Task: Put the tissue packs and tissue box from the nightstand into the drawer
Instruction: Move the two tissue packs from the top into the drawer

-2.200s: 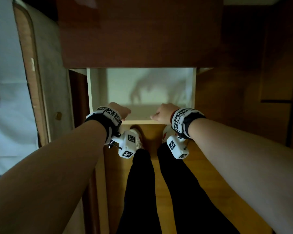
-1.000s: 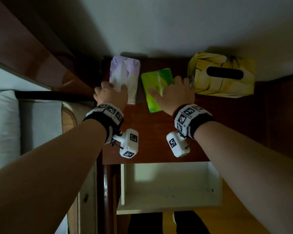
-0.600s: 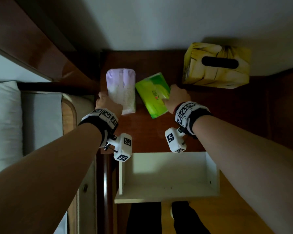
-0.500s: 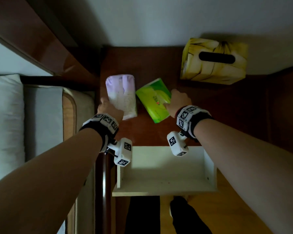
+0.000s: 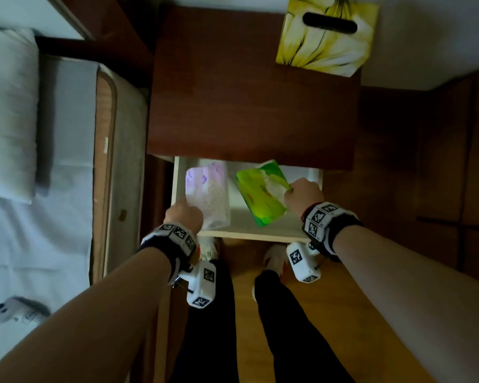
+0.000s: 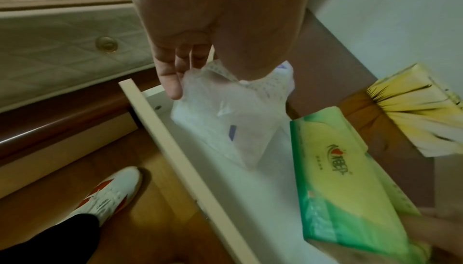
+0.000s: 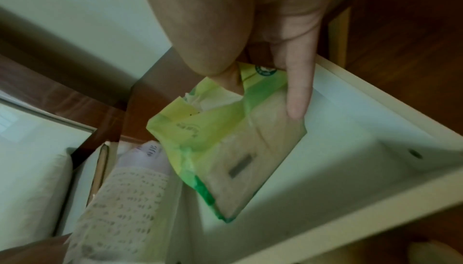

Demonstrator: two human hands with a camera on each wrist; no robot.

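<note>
Head view: a person is standing over a dark wooden nightstand (image 5: pixel 249 106) whose white drawer (image 5: pixel 246 234) is pulled open below it. The left hand (image 5: pixel 183 214) is pinching the near end of a purple tissue pack (image 5: pixel 208 194), and the right hand (image 5: pixel 303 196) is gripping the edge of a green tissue pack (image 5: pixel 260 194); both packs are hanging over the open drawer, not yet released. The yellow tissue box (image 5: pixel 327 37) is sitting untouched at the far right corner of the nightstand, well apart from both hands. Judging by this, the two packs are nearly stowed and the box is left to move. A bed (image 5: pixel 39 161) is lying to the left.

Left wrist view: the left hand's fingers (image 6: pixel 170 82) are curling round the crumpled top of the purple tissue pack (image 6: pixel 225 125), which is dangling inside the drawer (image 6: pixel 175 139) near its left wall. The green tissue pack (image 6: pixel 350 199) is just beside it, and the yellow tissue box (image 6: pixel 421 113) is behind.

Right wrist view: the right hand's fingers (image 7: pixel 298 97) and thumb are pinching the green tissue pack (image 7: pixel 225 149), tilted above the drawer (image 7: pixel 375 169) floor. The purple tissue pack (image 7: pixel 125 199) is showing at lower left.
</note>
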